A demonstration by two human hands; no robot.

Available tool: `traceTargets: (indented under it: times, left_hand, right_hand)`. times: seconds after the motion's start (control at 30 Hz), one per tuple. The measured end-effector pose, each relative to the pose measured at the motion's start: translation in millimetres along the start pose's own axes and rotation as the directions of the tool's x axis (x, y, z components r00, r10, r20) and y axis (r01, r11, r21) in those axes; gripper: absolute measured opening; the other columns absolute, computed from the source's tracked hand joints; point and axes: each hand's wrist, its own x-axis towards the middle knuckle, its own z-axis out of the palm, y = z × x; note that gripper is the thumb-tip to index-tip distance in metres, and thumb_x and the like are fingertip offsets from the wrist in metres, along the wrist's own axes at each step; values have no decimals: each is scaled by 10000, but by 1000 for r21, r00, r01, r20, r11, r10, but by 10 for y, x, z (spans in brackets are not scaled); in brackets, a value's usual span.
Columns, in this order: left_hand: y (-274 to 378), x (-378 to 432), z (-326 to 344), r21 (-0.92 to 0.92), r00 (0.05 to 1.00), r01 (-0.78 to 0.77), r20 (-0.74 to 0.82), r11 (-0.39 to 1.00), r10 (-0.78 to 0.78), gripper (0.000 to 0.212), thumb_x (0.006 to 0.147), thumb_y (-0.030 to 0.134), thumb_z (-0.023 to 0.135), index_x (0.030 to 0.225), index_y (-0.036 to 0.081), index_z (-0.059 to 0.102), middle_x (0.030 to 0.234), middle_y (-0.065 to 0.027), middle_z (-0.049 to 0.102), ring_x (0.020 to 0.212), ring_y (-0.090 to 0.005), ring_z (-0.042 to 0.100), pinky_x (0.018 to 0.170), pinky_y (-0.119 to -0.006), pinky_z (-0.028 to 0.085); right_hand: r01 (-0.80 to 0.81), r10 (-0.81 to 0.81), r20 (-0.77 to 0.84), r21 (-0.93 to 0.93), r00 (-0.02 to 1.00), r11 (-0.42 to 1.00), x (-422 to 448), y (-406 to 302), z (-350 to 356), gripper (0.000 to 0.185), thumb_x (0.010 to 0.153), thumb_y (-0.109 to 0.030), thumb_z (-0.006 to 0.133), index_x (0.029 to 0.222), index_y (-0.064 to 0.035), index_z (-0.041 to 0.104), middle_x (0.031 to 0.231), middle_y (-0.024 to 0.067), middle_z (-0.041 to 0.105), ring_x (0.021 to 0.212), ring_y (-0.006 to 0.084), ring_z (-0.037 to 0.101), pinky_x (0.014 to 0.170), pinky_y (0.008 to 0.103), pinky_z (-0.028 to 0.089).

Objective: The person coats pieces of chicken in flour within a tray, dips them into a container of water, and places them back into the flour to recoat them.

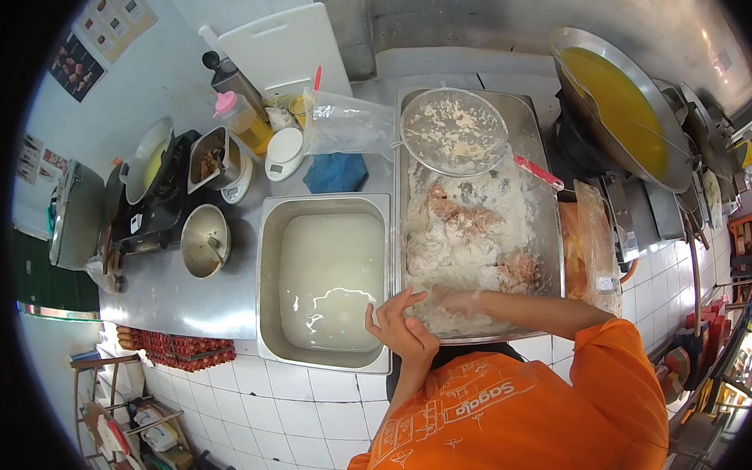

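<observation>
My left hand (404, 330) is raised with fingers bent and apart, over the rim between two steel containers, and holds nothing. My right hand (456, 300), blurred and seemingly in a clear glove, is down in the white flour (423, 249) at the near end of a steel tray (542, 167). Whether it grips anything is hidden. Flour-dusted pieces of raw meat (465, 216) lie in the tray, one of them (519, 272) just beyond my right forearm. A round wire strainer (453, 133) with a red handle rests across the tray's far end, flour crumbs in its mesh.
Left of the tray stands a deep steel pan (263, 288) of cloudy liquid. Beyond it are a blue cloth (335, 173), a kitchen scale (284, 152) and a steel bowl (206, 241) with a fork. A large wok (614, 108) of yellow oil stands at the right, near bagged food (591, 246).
</observation>
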Motion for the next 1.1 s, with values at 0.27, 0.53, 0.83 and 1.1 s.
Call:
traceTargets:
  times: [0.27,0.53,0.83,1.1]
  left_hand:
    - [-37,-35,17,25,999,9,-45,1000,-7,337,950,231,300,1115,62,541,835,13,687,944,-181,525,1045,-453,176]
    - [-39,-22,-2,17,999,-6,-43,1000,7,336,944,227,305,1108,60,546,834,12,688,940,-181,525,1048,-453,170]
    - [-42,-32,-3,13,999,-2,-39,1000,3,345,951,240,301,1109,66,553,821,23,691,945,-175,524,1051,-454,161]
    - [-35,-37,-6,22,1000,-4,1,1000,4,364,972,252,262,1123,63,533,859,-17,657,915,-147,568,1061,-456,130]
  right_hand:
    - [-142,-791,143,-950,595,-278,240,-46,-169,453,785,-189,560,1218,-60,526,1239,198,502,1189,360,455,1045,503,330]
    - [-63,-804,434,-864,406,-499,742,-25,-692,344,826,-144,486,1153,-50,540,1109,124,558,1089,277,528,960,430,403]
    - [328,-771,229,-944,595,-27,-154,-571,-622,511,744,-144,614,1228,-21,507,1123,155,556,1035,310,528,926,470,405]
    - [70,-547,102,-994,831,-80,-366,40,-195,568,791,-175,593,1328,-54,453,1273,159,489,1170,357,455,973,571,330]
